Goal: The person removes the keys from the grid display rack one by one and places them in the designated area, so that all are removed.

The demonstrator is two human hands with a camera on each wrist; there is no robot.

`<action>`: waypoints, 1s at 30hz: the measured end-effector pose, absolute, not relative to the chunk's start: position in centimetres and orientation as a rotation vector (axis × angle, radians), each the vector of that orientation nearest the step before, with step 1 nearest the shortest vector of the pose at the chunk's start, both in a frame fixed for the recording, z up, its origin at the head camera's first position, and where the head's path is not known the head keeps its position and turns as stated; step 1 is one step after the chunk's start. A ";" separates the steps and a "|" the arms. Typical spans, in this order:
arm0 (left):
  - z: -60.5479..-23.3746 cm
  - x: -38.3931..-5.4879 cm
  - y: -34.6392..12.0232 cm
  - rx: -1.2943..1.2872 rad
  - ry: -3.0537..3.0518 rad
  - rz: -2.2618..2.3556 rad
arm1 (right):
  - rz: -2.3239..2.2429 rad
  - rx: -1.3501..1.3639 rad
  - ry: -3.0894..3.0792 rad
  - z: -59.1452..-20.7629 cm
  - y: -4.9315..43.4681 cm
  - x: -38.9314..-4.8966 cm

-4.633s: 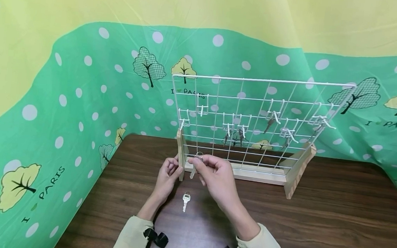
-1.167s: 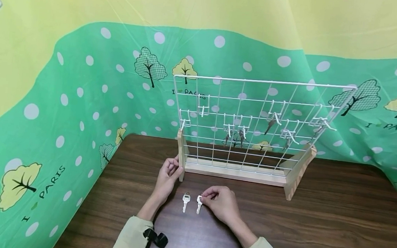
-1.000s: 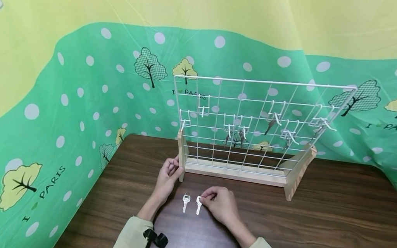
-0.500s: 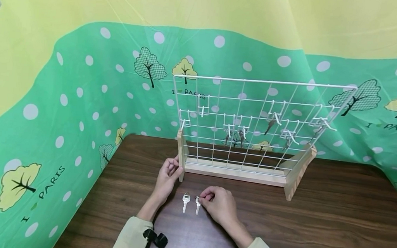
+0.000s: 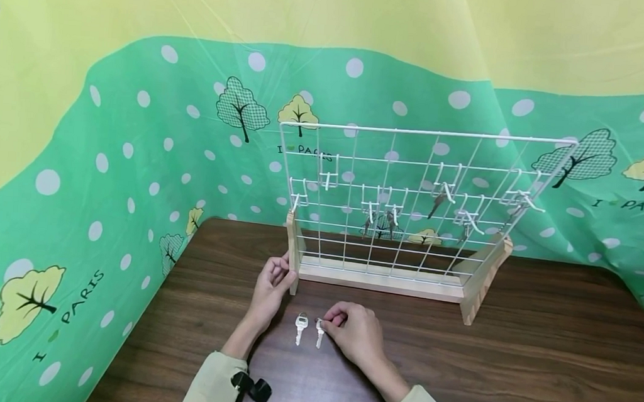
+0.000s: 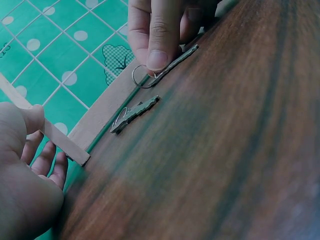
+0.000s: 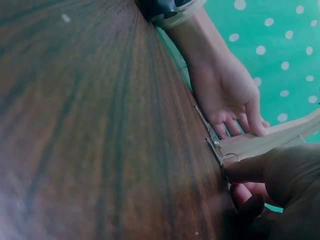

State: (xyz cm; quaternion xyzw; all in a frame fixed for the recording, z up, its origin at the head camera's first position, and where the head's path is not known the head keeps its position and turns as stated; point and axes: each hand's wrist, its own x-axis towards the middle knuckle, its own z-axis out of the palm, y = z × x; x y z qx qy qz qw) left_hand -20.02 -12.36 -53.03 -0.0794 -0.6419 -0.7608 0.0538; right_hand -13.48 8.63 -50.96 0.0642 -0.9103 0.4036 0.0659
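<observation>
My left hand [image 5: 269,288] holds the left wooden leg [image 5: 293,249] of a white wire grid rack [image 5: 404,236], thumb on one side and fingers on the other. With thumb and fingers, my right hand [image 5: 358,333] pinches a small silver key [image 5: 319,334] by its head, down at the tabletop. That key carries a wire ring [image 6: 142,76], seen in the left wrist view. A second silver key [image 5: 300,330], also with a ring, lies just to its left, apart from both hands. My fingertips partly hide the pinched key's head.
Several white hooks are clipped on the grid; dark keys, such as one key [image 5: 437,204], hang from some. An upper-left hook [image 5: 328,179] and a far-left hook [image 5: 298,202] bear none. Behind the brown table [image 5: 541,370] hangs a green and yellow cloth [image 5: 164,119].
My right hand has brought the key from the rack's lower left down to the tabletop beside the other key, then shifted it slightly left. My left hand has stayed on the leg.
</observation>
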 end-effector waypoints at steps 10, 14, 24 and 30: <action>-53.0 -20.0 -12.4 -0.253 -1.958 -2.300 | 1.221 0.210 -2.717 -50.9 8.6 -13.4; -53.0 -20.0 -12.4 -0.242 -1.959 -2.303 | 1.274 0.229 -2.721 -50.9 8.8 -13.5; -53.3 -20.2 -12.4 -0.266 -1.947 -2.298 | 1.559 0.417 -2.593 -51.9 10.2 -14.3; -53.2 -20.1 -12.4 -0.258 -1.950 -2.306 | 1.595 0.344 -2.654 -50.3 10.2 -14.4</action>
